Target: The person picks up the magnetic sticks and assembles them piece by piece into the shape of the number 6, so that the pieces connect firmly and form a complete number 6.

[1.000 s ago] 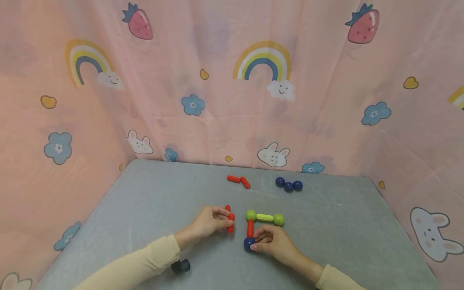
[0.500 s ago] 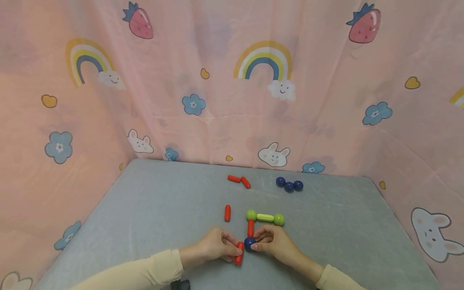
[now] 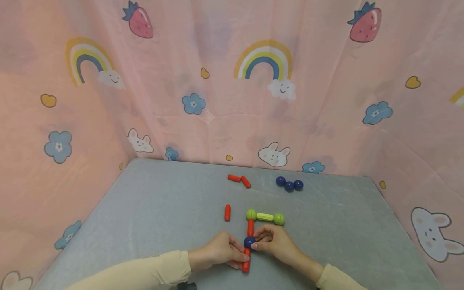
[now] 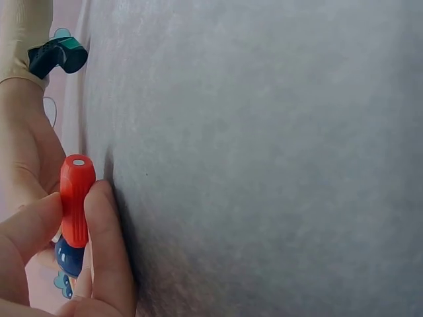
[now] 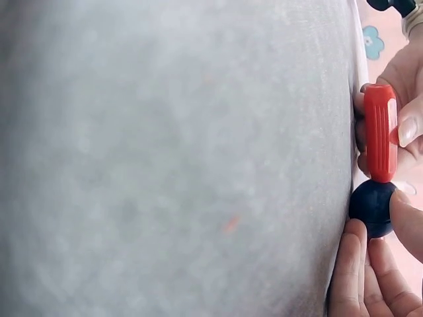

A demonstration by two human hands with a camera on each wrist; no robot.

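Observation:
Between thumb and fingers my left hand (image 3: pixel 228 253) pinches a red rod (image 3: pixel 246 261), whose upper end meets a dark blue ball (image 3: pixel 249 242). My right hand (image 3: pixel 277 243) pinches that ball from the right. Above the ball, another red rod (image 3: pixel 250 228) runs up to a green ball (image 3: pixel 251 214), which a green rod (image 3: pixel 265 217) links to a second green ball (image 3: pixel 278 219). In the left wrist view the held red rod (image 4: pixel 78 201) shows a pale dot at its free end. The right wrist view has the blue ball (image 5: pixel 373 208) against the rod's other end.
A loose red rod (image 3: pixel 227 212) lies left of the joined pieces. Farther back are two red rods (image 3: pixel 239 180) and three blue balls (image 3: pixel 288 185) on the grey table (image 3: pixel 163 193). A pink patterned curtain (image 3: pixel 217 129) stands behind and at both sides.
My left hand has carried one red rod down and right from beside the other loose rod, bringing its end to the blue ball. My right hand has stayed at the ball.

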